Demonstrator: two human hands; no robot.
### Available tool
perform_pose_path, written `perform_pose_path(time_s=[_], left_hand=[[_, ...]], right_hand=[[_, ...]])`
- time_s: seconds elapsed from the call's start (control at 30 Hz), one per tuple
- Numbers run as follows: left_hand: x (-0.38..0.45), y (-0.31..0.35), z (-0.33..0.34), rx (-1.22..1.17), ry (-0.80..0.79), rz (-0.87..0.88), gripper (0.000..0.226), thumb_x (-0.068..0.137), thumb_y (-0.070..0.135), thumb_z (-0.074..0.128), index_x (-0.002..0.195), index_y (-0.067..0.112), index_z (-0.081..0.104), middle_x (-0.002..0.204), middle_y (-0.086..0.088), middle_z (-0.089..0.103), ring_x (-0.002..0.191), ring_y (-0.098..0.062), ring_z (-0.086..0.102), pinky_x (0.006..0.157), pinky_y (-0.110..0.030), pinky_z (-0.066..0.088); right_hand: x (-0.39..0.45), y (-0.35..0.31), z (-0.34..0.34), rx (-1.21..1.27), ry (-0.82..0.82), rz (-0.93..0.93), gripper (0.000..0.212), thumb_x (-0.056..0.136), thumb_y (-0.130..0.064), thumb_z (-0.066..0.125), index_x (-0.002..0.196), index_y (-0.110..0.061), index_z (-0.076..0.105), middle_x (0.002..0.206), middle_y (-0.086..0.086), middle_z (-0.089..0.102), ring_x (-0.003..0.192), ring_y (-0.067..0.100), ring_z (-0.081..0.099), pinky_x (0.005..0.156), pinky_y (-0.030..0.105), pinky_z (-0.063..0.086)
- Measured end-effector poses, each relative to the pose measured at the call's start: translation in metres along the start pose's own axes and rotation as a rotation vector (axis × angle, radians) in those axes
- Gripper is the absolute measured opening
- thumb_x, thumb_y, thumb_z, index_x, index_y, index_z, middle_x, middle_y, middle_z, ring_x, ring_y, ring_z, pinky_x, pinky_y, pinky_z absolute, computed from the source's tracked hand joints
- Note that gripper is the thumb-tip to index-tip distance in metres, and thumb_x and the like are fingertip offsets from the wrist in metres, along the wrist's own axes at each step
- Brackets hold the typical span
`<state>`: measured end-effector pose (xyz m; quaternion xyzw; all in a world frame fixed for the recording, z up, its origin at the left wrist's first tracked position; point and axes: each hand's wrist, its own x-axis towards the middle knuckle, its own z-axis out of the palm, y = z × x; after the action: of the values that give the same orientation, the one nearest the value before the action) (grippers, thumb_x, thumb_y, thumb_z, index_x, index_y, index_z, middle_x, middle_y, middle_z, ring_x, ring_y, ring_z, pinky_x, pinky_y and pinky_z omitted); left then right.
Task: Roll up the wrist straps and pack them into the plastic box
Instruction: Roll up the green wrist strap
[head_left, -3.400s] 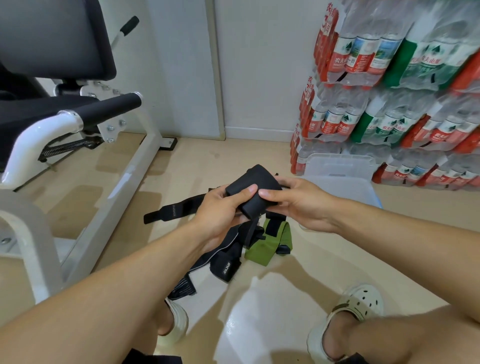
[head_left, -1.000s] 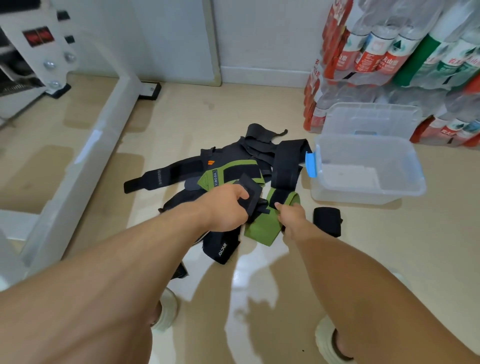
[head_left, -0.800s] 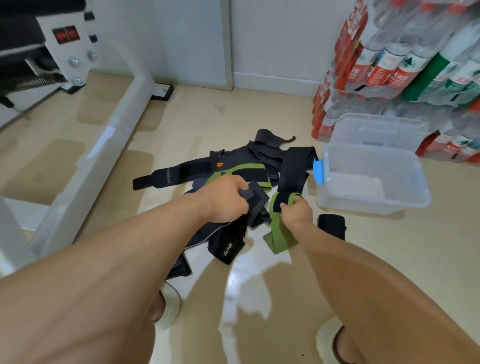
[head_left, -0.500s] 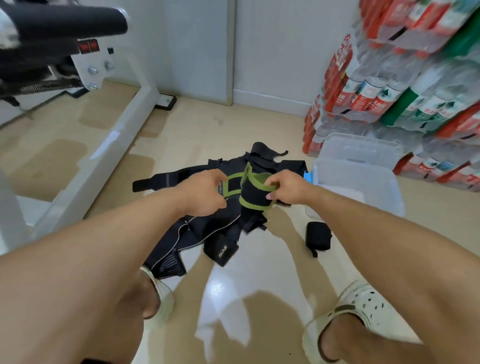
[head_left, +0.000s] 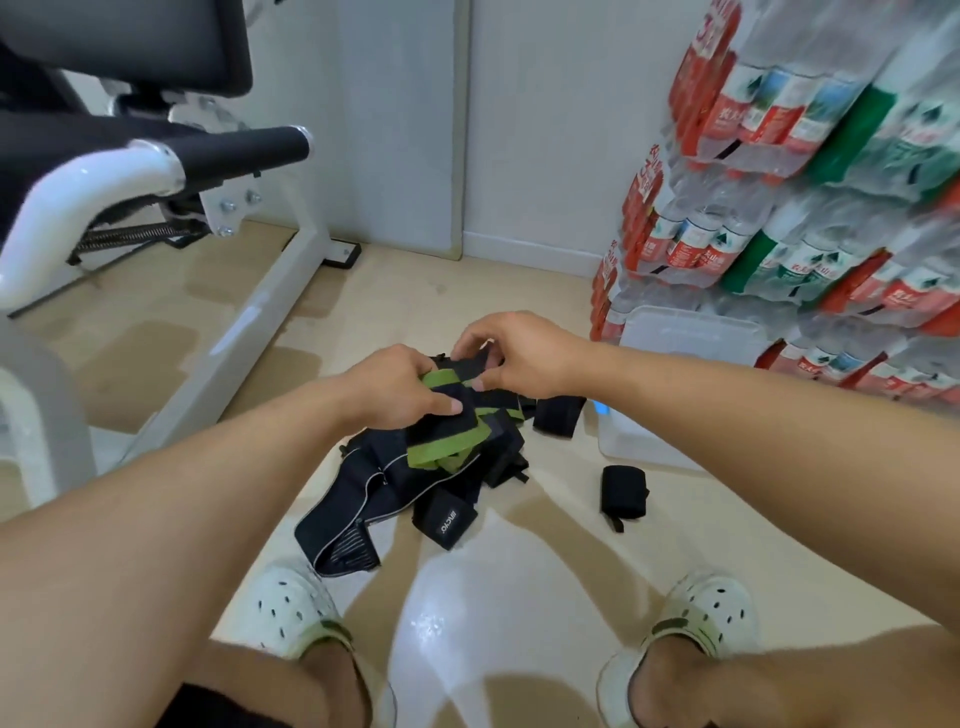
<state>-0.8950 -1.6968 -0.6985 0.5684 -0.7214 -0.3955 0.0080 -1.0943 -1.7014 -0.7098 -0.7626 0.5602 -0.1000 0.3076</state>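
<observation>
Above the pile of straps (head_left: 415, 483) on the floor, my left hand (head_left: 400, 387) and right hand (head_left: 524, 353) both pinch the green and black wrist strap (head_left: 447, 415), whose loose end hangs onto the pile. Right of the pile lie a rolled black strap (head_left: 622, 491) and the plastic box (head_left: 644, 441).

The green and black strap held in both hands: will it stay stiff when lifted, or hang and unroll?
The green and black strap probably behaves floppy: its free end droops below the left hand onto the pile. It looks like light fabric, so the right hand likely must keep pinching it. Once rolled it may hold shape, like the rolled black strap on the floor.
</observation>
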Motion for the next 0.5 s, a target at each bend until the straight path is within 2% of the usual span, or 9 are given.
perform_pose_path(time_s=[0.1,0.2,0.33,0.4,0.47,0.5], left_hand=[[0.01,-0.006,-0.004,0.005,-0.037,-0.057,0.02,0.09,0.033,0.078,0.099,0.017,0.072,0.092,0.002,0.071,0.083,-0.014,0.066,0.067,-0.022,0.049],[0.03,-0.014,0.001,0.027,-0.036,-0.118,0.033,0.092,0.034,0.076,0.114,0.011,0.07,0.111,-0.007,0.072,0.105,-0.026,0.068,0.091,-0.034,0.054],[0.073,0.003,0.016,0.066,0.001,-0.122,0.037,0.094,0.037,0.072,0.115,0.007,0.067,0.112,-0.008,0.068,0.11,-0.03,0.064,0.095,-0.038,0.053],[0.096,0.027,0.029,0.141,-0.01,-0.08,0.044,0.096,0.041,0.069,0.119,0.004,0.065,0.118,-0.012,0.067,0.113,-0.031,0.063,0.093,-0.037,0.052],[0.114,0.052,0.04,0.184,-0.036,-0.014,0.046,0.097,0.041,0.067,0.12,0.002,0.063,0.121,-0.014,0.067,0.113,-0.032,0.062,0.09,-0.036,0.051],[0.12,0.065,0.043,0.197,-0.052,0.021,0.045,0.098,0.04,0.066,0.121,0.002,0.063,0.122,-0.015,0.066,0.113,-0.032,0.062,0.091,-0.036,0.051]], right_hand=[[0.026,0.031,0.006,-0.109,-0.04,0.109,0.033,0.095,-0.016,0.071,0.127,-0.022,0.065,0.126,-0.001,0.065,0.098,0.011,0.061,0.09,0.026,0.046],[0.056,0.069,0.025,-0.18,-0.113,0.25,0.039,0.097,-0.019,0.069,0.135,-0.019,0.06,0.133,0.004,0.062,0.119,0.021,0.058,0.095,0.027,0.044],[0.076,0.112,0.055,-0.097,-0.154,0.378,0.042,0.096,-0.024,0.07,0.136,-0.016,0.058,0.133,0.005,0.061,0.122,0.025,0.058,0.092,0.028,0.043],[0.07,0.127,0.063,-0.043,-0.17,0.404,0.033,0.096,-0.022,0.07,0.127,-0.017,0.061,0.119,0.003,0.062,0.116,0.026,0.059,0.086,0.025,0.043],[0.054,0.145,0.064,-0.03,-0.152,0.421,0.01,0.095,-0.02,0.068,0.098,-0.022,0.059,0.097,-0.002,0.06,0.101,0.026,0.059,0.073,0.026,0.042],[0.043,0.153,0.059,-0.029,-0.133,0.445,0.013,0.094,-0.02,0.069,0.091,-0.022,0.056,0.093,-0.001,0.062,0.098,0.027,0.06,0.071,0.028,0.042]])
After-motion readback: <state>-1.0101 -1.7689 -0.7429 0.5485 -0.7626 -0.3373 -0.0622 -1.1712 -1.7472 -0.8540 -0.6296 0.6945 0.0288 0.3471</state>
